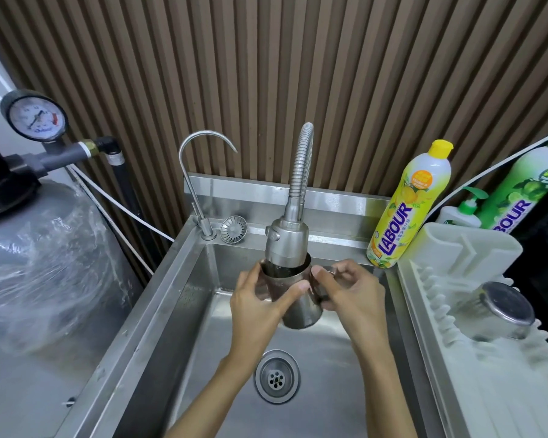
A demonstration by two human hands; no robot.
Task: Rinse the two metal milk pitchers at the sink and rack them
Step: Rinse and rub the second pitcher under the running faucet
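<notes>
A metal milk pitcher [299,306] is held upright over the steel sink [184,298], its mouth right under the flexible tap's spray head [287,245]. My left hand [257,301] wraps the pitcher's body from the left. My right hand [345,290] grips its handle on the right side. Whether water is running, I cannot tell. The second metal pitcher [500,311] lies upside down on the white dish rack [475,384] to the right of the sink, base toward me.
A round drain [277,376] sits in the sink floor below the hands. A thin gooseneck tap [200,172] and a loose strainer [233,229] stand on the back ledge. Yellow [408,210] and green [525,191] detergent bottles stand at the back right. A wrapped grey tank [41,257] is left.
</notes>
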